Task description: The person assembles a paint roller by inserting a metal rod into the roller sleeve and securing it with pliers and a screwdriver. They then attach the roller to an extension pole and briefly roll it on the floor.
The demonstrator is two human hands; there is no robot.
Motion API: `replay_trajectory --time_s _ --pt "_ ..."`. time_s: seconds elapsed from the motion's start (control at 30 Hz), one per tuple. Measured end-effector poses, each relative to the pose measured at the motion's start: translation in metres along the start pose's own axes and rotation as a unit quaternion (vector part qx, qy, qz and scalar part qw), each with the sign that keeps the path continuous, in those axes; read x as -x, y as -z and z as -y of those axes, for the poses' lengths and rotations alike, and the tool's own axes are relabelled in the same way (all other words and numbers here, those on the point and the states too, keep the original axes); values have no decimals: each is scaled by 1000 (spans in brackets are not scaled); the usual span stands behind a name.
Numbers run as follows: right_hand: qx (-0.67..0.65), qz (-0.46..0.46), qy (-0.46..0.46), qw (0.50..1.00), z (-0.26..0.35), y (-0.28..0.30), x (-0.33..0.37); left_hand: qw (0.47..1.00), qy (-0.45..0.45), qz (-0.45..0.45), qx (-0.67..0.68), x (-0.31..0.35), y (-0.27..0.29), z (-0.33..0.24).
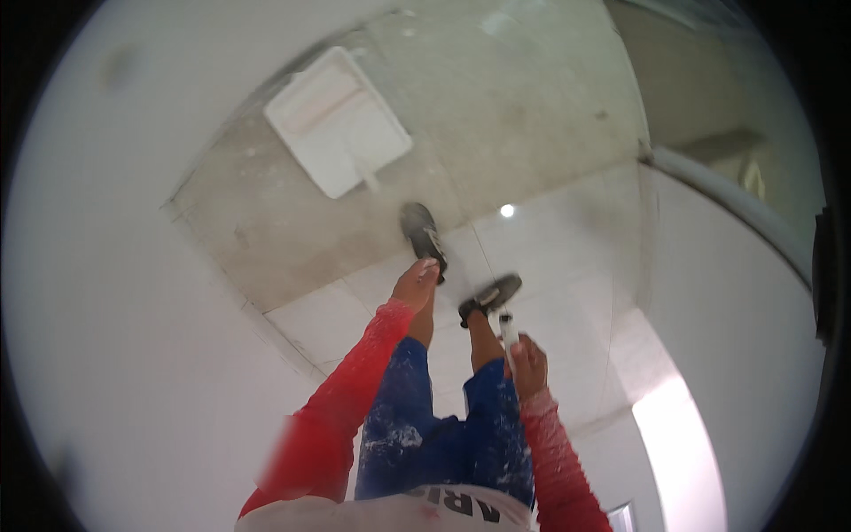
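Note:
My right hand (531,365) is wrapped around a short whitish cylinder with a dark end (508,330), which points up and away from me. What kind of tool it is does not show clearly. My left hand (416,285) hangs in front of my left shin with its fingers curled together. There is a pale patch at its fingertips, and I cannot make out whether anything is in them. Beyond my feet, a white paint tray (383,133) lies on the floor at the far left, apart from both hands. A pale handle-like strip (362,168) lies across its near edge.
My dark shoes (422,232) stand where beige floor (523,115) meets paler tiles (567,239). White walls (133,310) rise on the left and right. A light grey curved edge (727,186) runs along the right, and bright light falls at the lower right.

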State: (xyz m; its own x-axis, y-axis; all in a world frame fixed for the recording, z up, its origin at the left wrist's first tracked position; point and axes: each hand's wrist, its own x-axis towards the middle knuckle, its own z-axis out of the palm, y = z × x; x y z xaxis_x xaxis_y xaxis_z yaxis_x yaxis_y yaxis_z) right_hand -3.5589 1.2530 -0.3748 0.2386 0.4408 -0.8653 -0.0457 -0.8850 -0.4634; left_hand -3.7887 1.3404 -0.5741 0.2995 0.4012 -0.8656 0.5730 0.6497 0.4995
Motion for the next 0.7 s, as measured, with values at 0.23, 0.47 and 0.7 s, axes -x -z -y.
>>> replay_trajectory --time_s 0.23,0.47,0.7 --pt "-202 39 78 975 10 84 50 942 -229 175 169 154 -100 -213" --pt "-304 190 219 908 -16 180 188 902 -283 306 112 320 -192 -301" --pt "-398 213 440 776 -64 235 328 783 -403 474 10 500 -282 -341"
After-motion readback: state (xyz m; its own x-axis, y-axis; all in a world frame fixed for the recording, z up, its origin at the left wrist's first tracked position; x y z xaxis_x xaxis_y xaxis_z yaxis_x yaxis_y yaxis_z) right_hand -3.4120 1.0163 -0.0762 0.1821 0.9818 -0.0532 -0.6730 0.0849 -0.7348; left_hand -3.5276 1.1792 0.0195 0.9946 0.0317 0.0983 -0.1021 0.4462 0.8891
